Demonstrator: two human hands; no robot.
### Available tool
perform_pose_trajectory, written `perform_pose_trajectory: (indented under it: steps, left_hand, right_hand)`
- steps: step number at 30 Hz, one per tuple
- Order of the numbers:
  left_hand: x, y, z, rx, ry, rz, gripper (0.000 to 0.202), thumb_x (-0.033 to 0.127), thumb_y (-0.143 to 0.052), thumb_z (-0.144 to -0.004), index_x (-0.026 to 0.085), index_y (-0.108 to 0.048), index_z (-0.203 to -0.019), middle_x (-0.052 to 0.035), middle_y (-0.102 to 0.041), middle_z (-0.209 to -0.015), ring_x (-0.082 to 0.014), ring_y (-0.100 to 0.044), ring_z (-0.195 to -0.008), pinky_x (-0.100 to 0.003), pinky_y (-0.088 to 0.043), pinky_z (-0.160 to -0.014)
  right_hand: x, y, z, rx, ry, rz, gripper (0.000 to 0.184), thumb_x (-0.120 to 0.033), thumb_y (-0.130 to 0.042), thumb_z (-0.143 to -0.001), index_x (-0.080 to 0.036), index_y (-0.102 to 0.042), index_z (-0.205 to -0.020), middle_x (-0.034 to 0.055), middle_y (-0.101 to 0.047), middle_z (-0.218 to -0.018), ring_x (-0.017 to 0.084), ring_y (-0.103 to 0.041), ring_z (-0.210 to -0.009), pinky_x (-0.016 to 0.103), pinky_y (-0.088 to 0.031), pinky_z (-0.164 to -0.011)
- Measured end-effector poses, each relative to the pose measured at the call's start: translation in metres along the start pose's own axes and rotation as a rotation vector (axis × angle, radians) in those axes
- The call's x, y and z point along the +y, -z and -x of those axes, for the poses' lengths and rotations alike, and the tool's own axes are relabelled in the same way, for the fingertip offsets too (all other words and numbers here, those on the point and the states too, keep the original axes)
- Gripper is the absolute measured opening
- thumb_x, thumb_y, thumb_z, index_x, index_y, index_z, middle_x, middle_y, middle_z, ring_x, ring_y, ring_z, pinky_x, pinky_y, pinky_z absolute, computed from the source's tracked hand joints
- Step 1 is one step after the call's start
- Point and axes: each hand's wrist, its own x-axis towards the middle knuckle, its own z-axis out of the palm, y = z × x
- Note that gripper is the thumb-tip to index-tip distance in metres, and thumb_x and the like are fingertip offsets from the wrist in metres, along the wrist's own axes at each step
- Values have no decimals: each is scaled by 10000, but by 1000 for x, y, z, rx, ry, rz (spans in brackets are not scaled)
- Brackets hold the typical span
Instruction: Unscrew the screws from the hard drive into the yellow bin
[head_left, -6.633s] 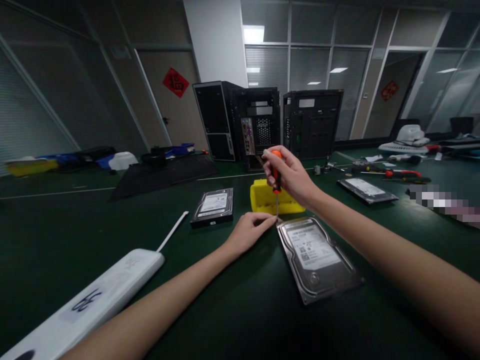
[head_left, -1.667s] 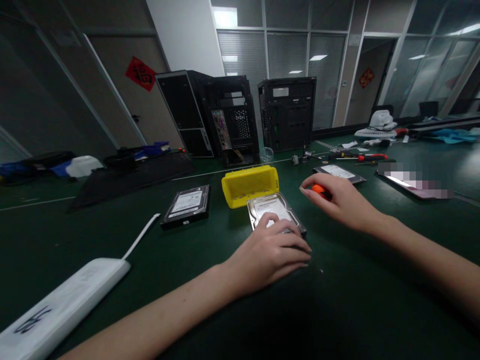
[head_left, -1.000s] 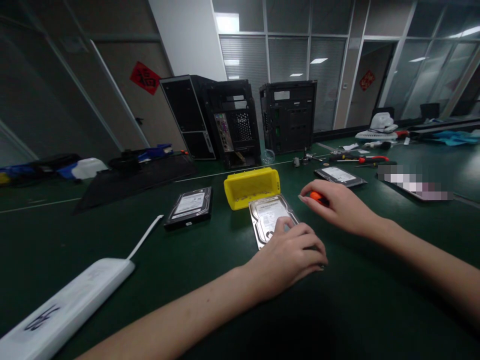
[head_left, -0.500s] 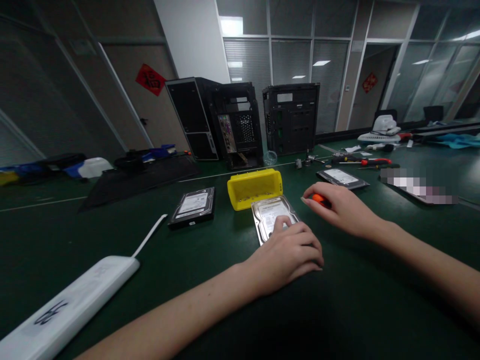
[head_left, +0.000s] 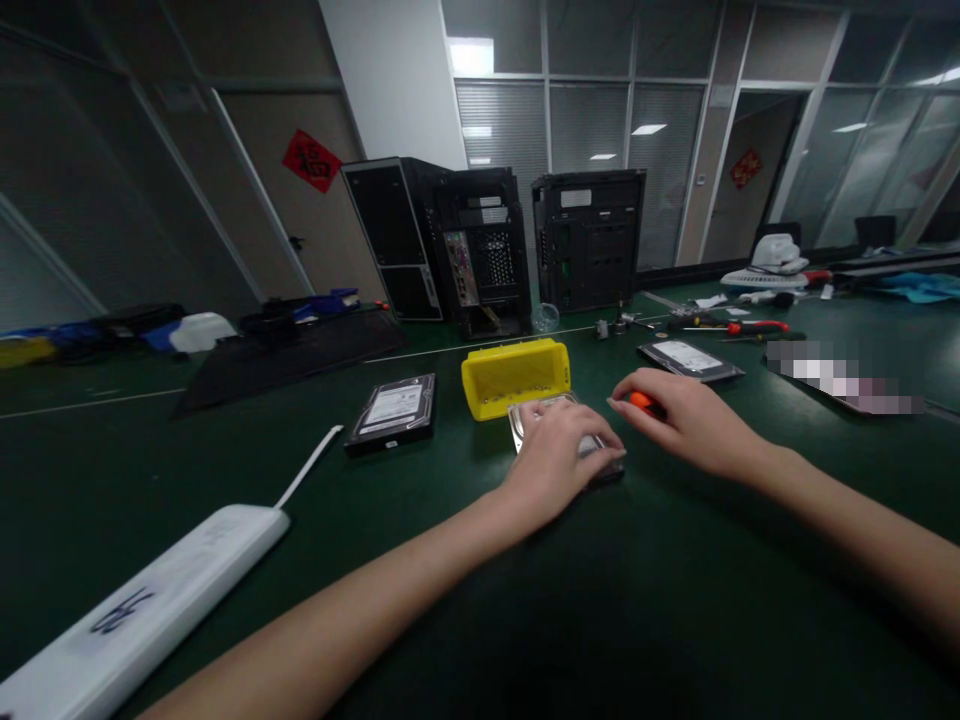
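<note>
My left hand (head_left: 555,450) lies over a silver hard drive (head_left: 517,428), its fingers curled across the top and the thumb at the right edge. Much of the drive is hidden beneath that hand. An orange-handled tool (head_left: 643,400) is closed inside my right hand (head_left: 679,415), just to the right of the drive; its far end is hidden. Touching or nearly touching the drive's far edge is a yellow bin (head_left: 480,402), lying with its opening toward me and several small screws (head_left: 525,393) inside.
Other hard drives lie left (head_left: 394,412) and right (head_left: 690,360). Computer cases (head_left: 589,235) stand behind. A white power strip (head_left: 157,590) occupies the near left. Pliers (head_left: 757,327) and small parts lie at the back right, beyond a partly blurred flat object (head_left: 840,385).
My left hand has moved up and left, farther over the hard drive, covering more of its label. My right hand keeps its hold beside it. The view has shifted slightly.
</note>
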Motion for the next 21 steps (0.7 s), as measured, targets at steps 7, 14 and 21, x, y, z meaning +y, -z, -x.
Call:
perform_pose_trajectory:
  steps: [7, 14, 21]
  left_hand:
    - [-4, -8, 4, -30, 30, 64, 142, 320, -545, -852, 229, -653, -867, 14, -659, -972, -210, -524, -985, -444, -249, -874]
    - [-5, -8, 5, -32, 30, 110, 138, 301, -547, -852, 216, -653, -873, -6, -662, -978, -219, -526, -998, -475, -257, -896]
    - [-5, -5, 8, -62, 32, 141, 145, 311, -550, -853, 243, -658, -921, 3, -648, -1022, -218, -514, -1030, -457, -242, -920]
  right_hand:
    - [0, 1, -1, -7, -16, 9, 256, -371, -412, -882, -189, -572, -965, 64, -610, -936, 184, -574, -808, 345, -447, -724]
    - [-2, 2, -1, -25, -18, 5, 261, -370, -405, -885, -187, -572, -967, 66, -608, -933, 181, -571, -800, 339, -444, -718]
    - [-1, 1, -1, -38, -33, 17, 252, -376, -407, -883, -199, -565, -970, 43, -599, -940, 169, -565, -809, 324, -438, -729]
